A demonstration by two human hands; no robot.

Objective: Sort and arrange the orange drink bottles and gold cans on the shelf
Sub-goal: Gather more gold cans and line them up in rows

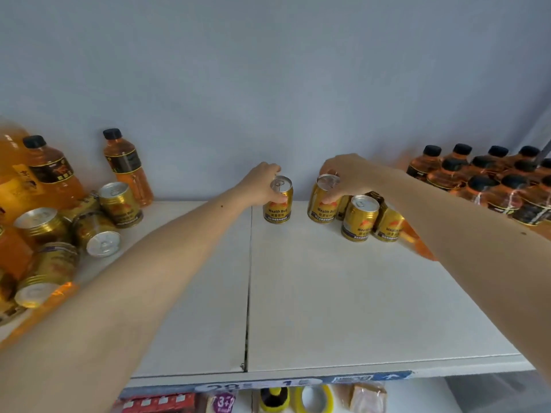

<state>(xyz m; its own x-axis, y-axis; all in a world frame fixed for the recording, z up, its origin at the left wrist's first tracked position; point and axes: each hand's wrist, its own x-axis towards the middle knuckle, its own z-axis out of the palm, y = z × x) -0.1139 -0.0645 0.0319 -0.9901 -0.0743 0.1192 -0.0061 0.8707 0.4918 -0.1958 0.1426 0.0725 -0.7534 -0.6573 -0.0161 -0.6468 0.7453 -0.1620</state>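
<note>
On the white shelf (313, 293) my left hand (262, 183) grips an upright gold can (278, 210) near the back wall. My right hand (347, 174) grips a second gold can (323, 208), slightly tilted, just left of a cluster of upright gold cans (359, 219). Several orange drink bottles with black caps (489, 180) stand grouped at the back right. At the left lies a jumbled pile of gold cans (59, 239), some on their sides, with orange bottles (126, 165) standing behind them. An orange bottle (417, 242) shows partly under my right forearm.
A seam (249, 278) splits the shelf board into two panels. The grey back wall (268, 84) rises behind everything. Along the front edge runs a price label strip (268, 384), and packaged goods (313, 399) sit on the lower shelf.
</note>
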